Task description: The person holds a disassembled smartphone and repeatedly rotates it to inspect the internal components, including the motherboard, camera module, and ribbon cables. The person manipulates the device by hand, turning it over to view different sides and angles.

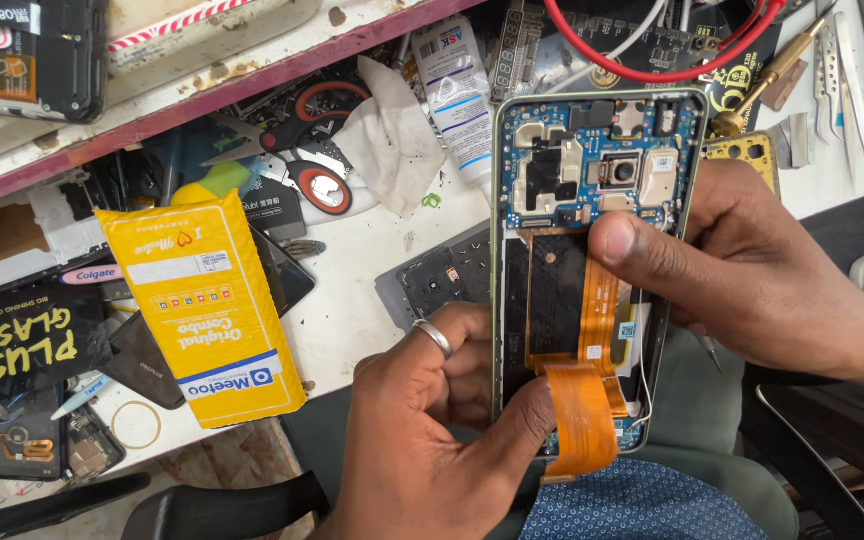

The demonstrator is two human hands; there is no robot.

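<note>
On opened phone, both hands' fingers

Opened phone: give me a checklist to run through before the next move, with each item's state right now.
1. Opened phone held by both hands: ok.
2. Left hand thumb on the orange ribbon cable at the lower end: ok.
3. Right hand thumb pressing the cable's upper part: ok.
4. Cable fully seated: cannot tell.
5. Circuit board exposed, unobstructed: ok.
6. Tweezers on the bench within reach: ok.
</note>
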